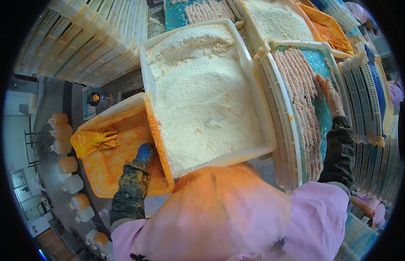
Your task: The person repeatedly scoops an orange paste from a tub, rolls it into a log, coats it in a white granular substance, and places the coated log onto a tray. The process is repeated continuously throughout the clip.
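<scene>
In front of me stands a white plastic tub [207, 163] of pale breadcrumbs [205, 94]. To its left is a shallower tub [101, 176] smeared with orange batter. My left hand [144, 152], in a blue glove, reaches down into it near the shared rim; its fingers are hidden. A yellow rubber glove [94, 140] lies over that tub's far left side. On the right, my right hand [331, 94] rests over the top tray of a stack, its fingertips by the edge of a row of crumb-coated strips [300, 104]. Whether it grips a strip is unclear.
Stacked white slatted trays [91, 42] rise at the far left. Beyond the right tray stand more stacked trays [362, 98]. Another crumb tub [277, 23] and an orange batter tub [330, 29] sit at the back. Several plastic jugs [68, 164] line the floor at left. Other people are partly visible at right.
</scene>
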Demonstrator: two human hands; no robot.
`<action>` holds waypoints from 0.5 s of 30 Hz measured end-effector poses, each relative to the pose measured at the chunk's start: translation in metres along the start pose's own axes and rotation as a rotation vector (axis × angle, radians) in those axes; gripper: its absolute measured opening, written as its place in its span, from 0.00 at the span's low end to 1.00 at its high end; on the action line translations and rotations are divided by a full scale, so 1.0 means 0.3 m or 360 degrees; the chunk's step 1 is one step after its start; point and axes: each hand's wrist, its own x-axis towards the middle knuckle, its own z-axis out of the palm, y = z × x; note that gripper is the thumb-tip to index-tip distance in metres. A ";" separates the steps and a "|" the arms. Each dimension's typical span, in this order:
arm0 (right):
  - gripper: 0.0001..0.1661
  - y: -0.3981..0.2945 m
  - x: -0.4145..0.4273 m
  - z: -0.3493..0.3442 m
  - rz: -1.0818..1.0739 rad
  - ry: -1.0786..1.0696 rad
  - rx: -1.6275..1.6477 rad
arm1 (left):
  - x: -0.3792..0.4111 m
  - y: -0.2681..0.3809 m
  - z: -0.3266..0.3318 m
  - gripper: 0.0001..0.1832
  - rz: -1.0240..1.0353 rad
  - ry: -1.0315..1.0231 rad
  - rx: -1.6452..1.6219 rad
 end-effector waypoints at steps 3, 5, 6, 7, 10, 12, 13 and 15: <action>0.37 0.047 -0.053 -0.015 -0.0149 0.0056 -0.0072 | 0.009 0.299 0.106 0.15 -0.0187 -0.0025 0.0301; 0.37 0.068 -0.059 -0.015 -0.0132 0.0009 -0.0140 | -0.029 0.481 0.175 0.14 -0.0388 0.0073 0.0307; 0.37 0.084 -0.065 -0.013 -0.0068 -0.0044 -0.0187 | -0.048 0.511 0.197 0.14 -0.0433 0.0167 0.0301; 0.37 0.086 -0.077 0.002 0.0003 -0.0098 -0.0234 | -0.070 0.548 0.216 0.13 -0.0485 0.0225 0.0262; 0.39 -0.008 -0.123 0.095 -0.0005 0.0140 0.0670 | -0.099 0.659 0.247 0.13 -0.0630 0.0324 0.0080; 0.38 -0.047 -0.092 0.190 -0.0011 -0.0148 0.1334 | -0.137 0.601 0.211 0.12 0.0390 0.0448 0.0457; 0.37 -0.077 -0.095 0.230 -0.0050 -0.0439 0.1650 | -0.147 0.570 0.162 0.12 0.0376 0.0493 0.0364; 0.35 -0.091 -0.106 0.312 -0.0805 -0.0247 -0.0110 | -0.134 0.518 0.063 0.11 -0.0147 0.0554 -0.0141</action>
